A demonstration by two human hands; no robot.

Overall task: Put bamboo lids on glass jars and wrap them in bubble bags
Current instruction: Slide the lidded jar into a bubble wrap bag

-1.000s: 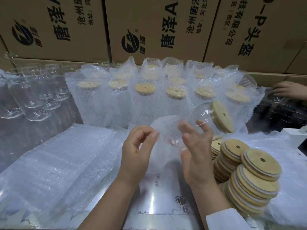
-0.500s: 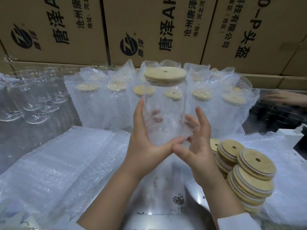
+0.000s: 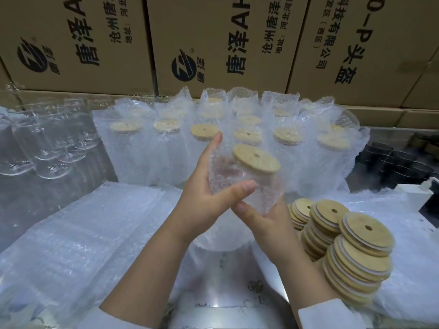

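The glass jar (image 3: pixel 240 179) was held in the air above the table (image 3: pixel 223 307), in the middle of the view and leaning to the right. A bamboo lid (image 3: pixel 256 158) with a small hole sat on its mouth. A bubble bag (image 3: pixel 269 198) lay around the body of the jar, and the lid looked uncovered.

The left hand (image 3: pixel 204 200) gripped the jar from the left side: its fingers stood straight up behind the bag, and its thumb was laid across the front. The right hand (image 3: pixel 268 224) held the jar from below, with the palm under the base and the thumb against the lower front. Its other fingers were hidden behind the bag.

Just to the right of the hands, loose lids (image 3: pixel 356 255) were piled in leaning stacks. On the left side, flat bubble bags (image 3: pixel 83 233) lay in a thick pile. Behind the held jar stood rows of wrapped jars (image 3: pixel 287 136), each with its lid on and inside its bag. Further left, empty jars (image 3: pixel 47 143) stood together. Cardboard boxes (image 3: pixel 213 43) with printed characters formed the back wall.
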